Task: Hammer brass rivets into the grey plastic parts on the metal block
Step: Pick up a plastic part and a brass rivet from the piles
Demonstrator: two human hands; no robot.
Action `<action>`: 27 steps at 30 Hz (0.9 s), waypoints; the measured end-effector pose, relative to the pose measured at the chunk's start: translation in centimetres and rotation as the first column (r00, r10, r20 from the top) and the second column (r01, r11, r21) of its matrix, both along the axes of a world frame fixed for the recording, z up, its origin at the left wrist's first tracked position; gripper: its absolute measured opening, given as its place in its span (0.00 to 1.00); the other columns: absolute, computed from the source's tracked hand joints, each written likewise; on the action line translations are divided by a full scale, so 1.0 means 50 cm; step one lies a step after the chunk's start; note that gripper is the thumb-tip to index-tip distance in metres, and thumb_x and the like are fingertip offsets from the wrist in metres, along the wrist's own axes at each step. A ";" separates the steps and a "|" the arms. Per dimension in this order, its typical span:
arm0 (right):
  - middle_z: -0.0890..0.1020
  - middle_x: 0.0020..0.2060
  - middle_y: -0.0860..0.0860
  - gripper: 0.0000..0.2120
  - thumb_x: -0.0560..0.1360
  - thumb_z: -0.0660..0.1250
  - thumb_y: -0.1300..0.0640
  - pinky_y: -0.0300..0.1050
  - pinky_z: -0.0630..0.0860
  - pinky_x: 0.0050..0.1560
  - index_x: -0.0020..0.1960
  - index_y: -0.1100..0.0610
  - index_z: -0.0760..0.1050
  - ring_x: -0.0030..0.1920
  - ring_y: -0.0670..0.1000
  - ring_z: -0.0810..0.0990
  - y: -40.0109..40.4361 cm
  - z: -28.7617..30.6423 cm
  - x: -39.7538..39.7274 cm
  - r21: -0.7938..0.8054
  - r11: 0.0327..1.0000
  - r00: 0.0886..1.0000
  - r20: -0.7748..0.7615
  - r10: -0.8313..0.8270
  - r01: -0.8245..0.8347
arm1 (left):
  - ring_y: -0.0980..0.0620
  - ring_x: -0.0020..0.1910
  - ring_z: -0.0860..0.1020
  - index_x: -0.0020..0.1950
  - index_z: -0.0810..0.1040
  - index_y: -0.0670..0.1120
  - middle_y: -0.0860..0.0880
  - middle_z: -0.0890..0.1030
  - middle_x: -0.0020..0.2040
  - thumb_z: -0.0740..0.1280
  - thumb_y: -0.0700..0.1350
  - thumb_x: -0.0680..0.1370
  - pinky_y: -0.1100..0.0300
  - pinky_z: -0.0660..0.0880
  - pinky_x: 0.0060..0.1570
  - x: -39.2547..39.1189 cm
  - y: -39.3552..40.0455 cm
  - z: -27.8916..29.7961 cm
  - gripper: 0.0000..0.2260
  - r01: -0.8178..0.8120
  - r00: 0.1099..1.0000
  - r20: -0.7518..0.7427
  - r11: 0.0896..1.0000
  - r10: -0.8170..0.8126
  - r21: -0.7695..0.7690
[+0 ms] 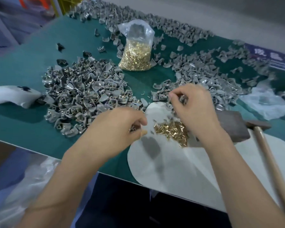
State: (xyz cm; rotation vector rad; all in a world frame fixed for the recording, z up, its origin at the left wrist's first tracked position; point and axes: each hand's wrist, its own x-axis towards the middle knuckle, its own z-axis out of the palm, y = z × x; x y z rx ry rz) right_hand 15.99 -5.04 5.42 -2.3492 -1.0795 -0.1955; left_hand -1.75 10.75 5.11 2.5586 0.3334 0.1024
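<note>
Above loose rivets (172,132): R hand (194,109) grip pinches grey part (182,99); L hand (122,127) grip holds another.

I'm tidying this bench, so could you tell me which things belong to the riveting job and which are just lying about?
For the job: loose rivets, bag of rivets, grey parts, metal block, hammer.

Lying about: crumpled plastic sheet, white pouch.

On the green table (31,55), the left hand (120,127) pinches a small grey plastic part (132,129) while the right hand (192,106) holds another grey piece (182,99) above loose brass rivets (171,130). A wooden-handled hammer (266,155) lies against the dark metal block (234,125).
</note>
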 end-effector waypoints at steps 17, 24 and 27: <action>0.82 0.44 0.44 0.08 0.81 0.66 0.50 0.49 0.74 0.55 0.48 0.51 0.83 0.51 0.50 0.77 -0.130 -0.054 0.015 0.249 0.958 0.986 0.044 -0.160 0.144 | 0.55 0.51 0.75 0.50 0.76 0.56 0.58 0.75 0.48 0.64 0.55 0.82 0.55 0.66 0.40 0.042 -0.105 -0.026 0.05 -0.100 0.993 -0.028 0.964 0.111 0.245; 0.83 0.46 0.40 0.06 0.78 0.72 0.58 0.45 0.76 0.54 0.54 0.53 0.84 0.53 0.46 0.79 -0.137 -0.037 -0.007 0.453 0.889 0.995 -0.042 0.089 -0.061 | 0.63 0.38 0.77 0.45 0.80 0.56 0.59 0.82 0.40 0.67 0.53 0.82 0.63 0.72 0.39 0.147 -0.129 -0.004 0.07 -0.040 0.947 0.281 0.922 0.158 -0.385; 0.84 0.47 0.41 0.09 0.77 0.74 0.59 0.41 0.77 0.54 0.56 0.53 0.84 0.53 0.48 0.81 -0.140 -0.028 -0.015 0.522 0.853 0.971 -0.197 0.136 -0.013 | 0.50 0.44 0.83 0.44 0.83 0.50 0.50 0.85 0.42 0.68 0.55 0.81 0.51 0.79 0.47 0.185 -0.134 0.005 0.12 0.007 0.953 0.261 0.852 0.153 -0.523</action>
